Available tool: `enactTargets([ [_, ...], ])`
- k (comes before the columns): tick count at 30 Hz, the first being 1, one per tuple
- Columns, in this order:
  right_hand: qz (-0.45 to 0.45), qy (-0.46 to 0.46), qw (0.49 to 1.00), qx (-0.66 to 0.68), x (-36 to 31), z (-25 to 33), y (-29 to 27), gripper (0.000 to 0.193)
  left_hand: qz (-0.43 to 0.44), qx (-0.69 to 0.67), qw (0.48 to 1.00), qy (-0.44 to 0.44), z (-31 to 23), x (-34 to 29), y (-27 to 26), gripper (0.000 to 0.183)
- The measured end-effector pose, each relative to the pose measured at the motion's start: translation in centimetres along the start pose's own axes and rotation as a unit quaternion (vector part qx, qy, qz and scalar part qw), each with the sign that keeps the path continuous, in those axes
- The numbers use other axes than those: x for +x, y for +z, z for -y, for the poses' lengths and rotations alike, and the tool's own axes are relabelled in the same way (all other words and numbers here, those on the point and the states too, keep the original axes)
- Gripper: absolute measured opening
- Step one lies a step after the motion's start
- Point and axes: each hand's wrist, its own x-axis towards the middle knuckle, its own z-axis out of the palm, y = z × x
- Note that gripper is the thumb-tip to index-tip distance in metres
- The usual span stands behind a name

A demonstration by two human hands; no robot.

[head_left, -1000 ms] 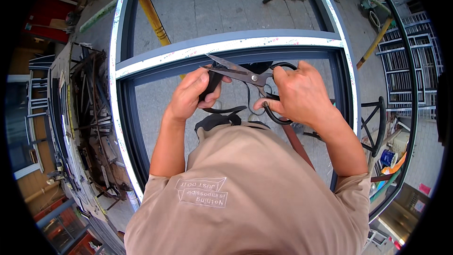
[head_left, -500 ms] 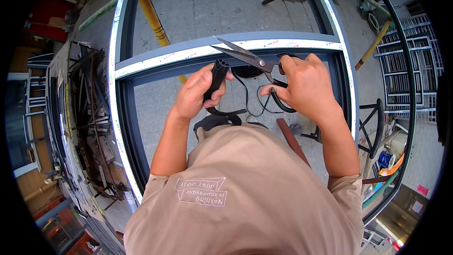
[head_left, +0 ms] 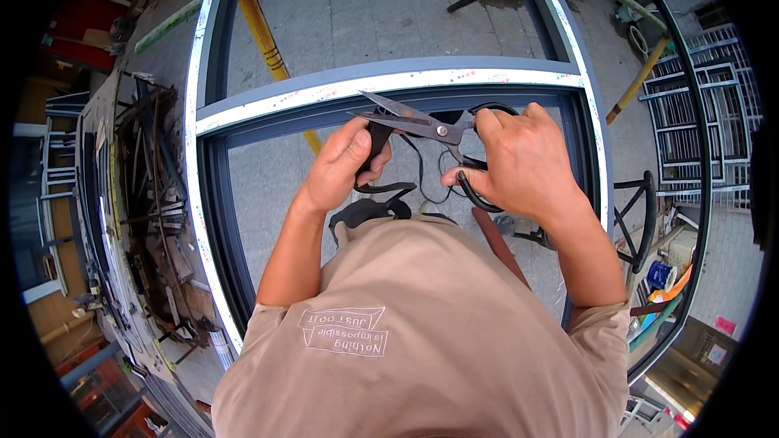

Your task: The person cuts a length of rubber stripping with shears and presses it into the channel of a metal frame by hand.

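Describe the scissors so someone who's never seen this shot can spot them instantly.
Start at the big grey aluminium window frame lying flat over the paving, and find its white-taped crossbar. Just below the crossbar, the person's right hand holds the scissors: open steel blades pointing left, black loop handles. They are the only shiny pointed tool there; the left hand beside them grips a soft black rubber strip.

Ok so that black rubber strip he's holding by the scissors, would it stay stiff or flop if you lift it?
Probably floppy: the black strip curls in loose loops below the left hand and the scissors. It looks thin, so likely light. Its hanging slack may snag on the frame.
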Motion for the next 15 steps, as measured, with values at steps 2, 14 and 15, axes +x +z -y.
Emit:
enactTargets([
  [2, 0.007, 0.003, 1.0, -0.001, -0.2, 0.1, -0.1, 0.078, -0.014, 0.008, 1.0, 0.0, 0.2, -0.2, 0.2, 0.06],
  [14, 0.044, -0.045, 0.997, -0.039, -0.9, -0.6, -0.7, 0.081, -0.038, 0.083, 0.996, -0.019, -0.3, -0.2, 1.3, 0.056],
  [15, 0.051, -0.048, 0.996, -0.052, -0.8, -0.6, -0.6, 0.078, -0.037, 0.088, 0.995, -0.017, -0.2, -0.2, 1.3, 0.056],
])
